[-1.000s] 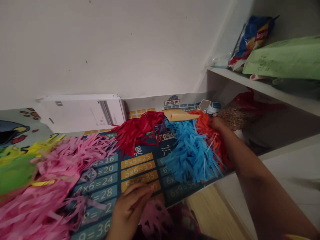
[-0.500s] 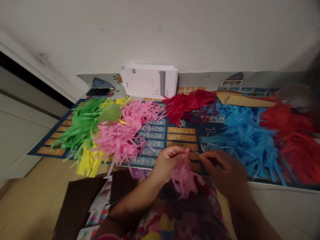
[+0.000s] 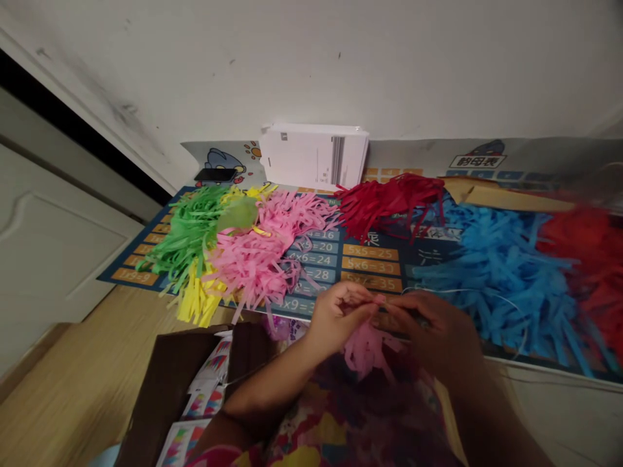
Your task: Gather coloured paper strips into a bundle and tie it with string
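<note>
My left hand [image 3: 338, 314] pinches the top of a small pink paper tassel [image 3: 367, 347] that hangs in front of my lap. My right hand [image 3: 435, 327] is closed beside it, fingertips meeting the left ones at the tassel's top, and a thin white thread [image 3: 491, 299] loops away from it over the blue paper fringe [image 3: 491, 275]. Both hands hover at the near edge of a multiplication-table mat [image 3: 372, 256].
Heaps of cut paper fringe lie on the mat: green [image 3: 189, 227], yellow [image 3: 197, 301], pink [image 3: 257, 253], dark red [image 3: 384, 201], blue, and red [image 3: 591, 259]. A white paper stack [image 3: 314, 155] and a black phone [image 3: 215, 174] sit by the wall. A brown box [image 3: 168, 389] stands lower left.
My right hand left the far right fringe and came to the left hand at the pink tassel. The view swung left, away from the shelves.
</note>
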`<state>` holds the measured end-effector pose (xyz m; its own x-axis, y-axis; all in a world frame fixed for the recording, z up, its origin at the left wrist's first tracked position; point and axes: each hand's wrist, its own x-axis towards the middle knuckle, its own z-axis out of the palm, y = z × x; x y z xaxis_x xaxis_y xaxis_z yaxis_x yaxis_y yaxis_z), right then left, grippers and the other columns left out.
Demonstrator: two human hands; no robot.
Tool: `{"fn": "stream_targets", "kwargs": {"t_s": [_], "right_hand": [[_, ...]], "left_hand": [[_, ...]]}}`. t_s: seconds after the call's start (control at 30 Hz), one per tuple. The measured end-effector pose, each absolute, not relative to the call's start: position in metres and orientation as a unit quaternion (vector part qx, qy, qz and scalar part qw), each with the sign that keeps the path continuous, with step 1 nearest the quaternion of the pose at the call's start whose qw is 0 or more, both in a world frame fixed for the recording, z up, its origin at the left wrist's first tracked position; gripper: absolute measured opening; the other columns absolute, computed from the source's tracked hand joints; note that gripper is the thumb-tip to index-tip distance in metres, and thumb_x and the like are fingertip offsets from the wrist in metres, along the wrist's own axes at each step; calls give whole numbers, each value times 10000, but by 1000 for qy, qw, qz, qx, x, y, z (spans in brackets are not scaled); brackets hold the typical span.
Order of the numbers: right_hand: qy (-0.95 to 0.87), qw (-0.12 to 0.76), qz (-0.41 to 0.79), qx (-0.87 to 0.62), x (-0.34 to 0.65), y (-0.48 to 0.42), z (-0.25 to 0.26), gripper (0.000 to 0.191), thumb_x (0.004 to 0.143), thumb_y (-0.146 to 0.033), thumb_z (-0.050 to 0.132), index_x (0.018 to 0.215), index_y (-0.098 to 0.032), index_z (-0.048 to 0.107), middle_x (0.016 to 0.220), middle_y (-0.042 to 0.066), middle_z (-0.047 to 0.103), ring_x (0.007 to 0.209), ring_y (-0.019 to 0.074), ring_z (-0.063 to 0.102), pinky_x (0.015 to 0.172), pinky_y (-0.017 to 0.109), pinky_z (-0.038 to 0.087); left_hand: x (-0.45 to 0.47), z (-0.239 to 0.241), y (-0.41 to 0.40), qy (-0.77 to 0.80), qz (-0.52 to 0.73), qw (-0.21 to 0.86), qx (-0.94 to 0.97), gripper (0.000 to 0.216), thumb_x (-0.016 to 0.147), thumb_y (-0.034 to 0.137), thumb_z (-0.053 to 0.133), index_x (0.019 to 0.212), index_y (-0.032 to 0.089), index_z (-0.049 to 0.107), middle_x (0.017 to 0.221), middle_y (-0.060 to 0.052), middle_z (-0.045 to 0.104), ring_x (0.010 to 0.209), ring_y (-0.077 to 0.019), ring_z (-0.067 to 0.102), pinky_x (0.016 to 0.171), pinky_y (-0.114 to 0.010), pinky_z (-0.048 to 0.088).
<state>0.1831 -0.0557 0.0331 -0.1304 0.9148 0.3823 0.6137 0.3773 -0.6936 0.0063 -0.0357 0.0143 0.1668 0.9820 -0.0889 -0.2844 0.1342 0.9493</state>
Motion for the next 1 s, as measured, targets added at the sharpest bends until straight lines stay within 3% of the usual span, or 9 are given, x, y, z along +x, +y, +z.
{"fn": "stream_targets", "kwargs": {"t_s": [0.43, 0.77, 1.0], "right_hand": [[-703, 403, 161, -564, 189, -63, 36, 213, 918, -341, 620, 746, -241, 698, 658, -17, 656, 565, 131, 598, 531, 254, 425], [-701, 404, 202, -551, 186, -61, 36, 202, 903, -345, 653, 737, -241, 703, 669, -14, 665, 584, 135, 607, 566, 250, 446], [-680, 381, 316, -541, 188, -50, 30, 227, 881, -417, 638, 978, -244, 747, 837, 18, 755, 700, 181, 696, 602, 263, 513]], "left_hand": [[9, 14, -34, 406, 512, 643, 398, 336, 688, 383, 876, 778, 155, 645, 655, 31, 660, 583, -71, 588, 595, -181, 470], [10, 13, -32, 423, 493, 630, 426, 333, 689, 409, 870, 783, 162, 667, 672, 12, 685, 597, -99, 626, 608, -210, 509], [7, 13, -35, 429, 458, 541, 560, 192, 810, 349, 765, 822, 171, 695, 821, -51, 759, 740, -169, 705, 694, -267, 550]]}}
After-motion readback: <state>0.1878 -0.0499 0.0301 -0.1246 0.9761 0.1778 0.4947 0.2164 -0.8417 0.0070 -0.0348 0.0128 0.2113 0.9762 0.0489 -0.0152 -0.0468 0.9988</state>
